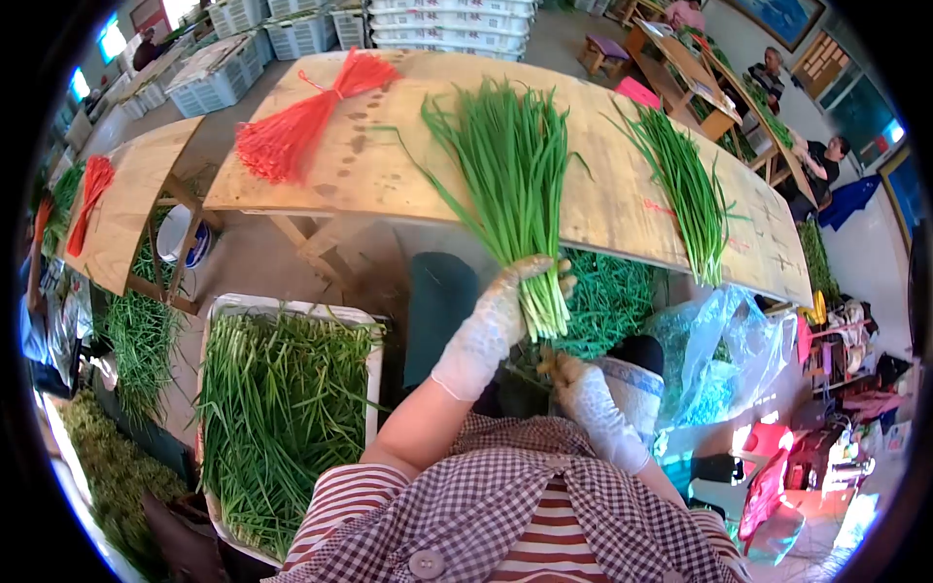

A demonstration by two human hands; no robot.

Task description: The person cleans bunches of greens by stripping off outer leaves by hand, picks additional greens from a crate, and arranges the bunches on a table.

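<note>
My left hand (501, 306), in a whitish glove, is wrapped around the lower stems of a bunch of garlic chives (510, 160). The green leaves fan out over the table, and the pale cut ends point down toward me. My right hand (588, 389), also gloved, is just below those ends with its fingers curled together. What its fingers hold, if anything, I cannot make out. A second, looser bunch of chives (685, 180) lies on the right part of the wooden table (340, 185).
A bundle of red ties (316, 117) lies on the table's left part. A white crate (374, 379) full of chives stands at my left. Loose greens (607, 301) and a clear plastic bag (724, 340) are below the table edge. People sit at tables farther back.
</note>
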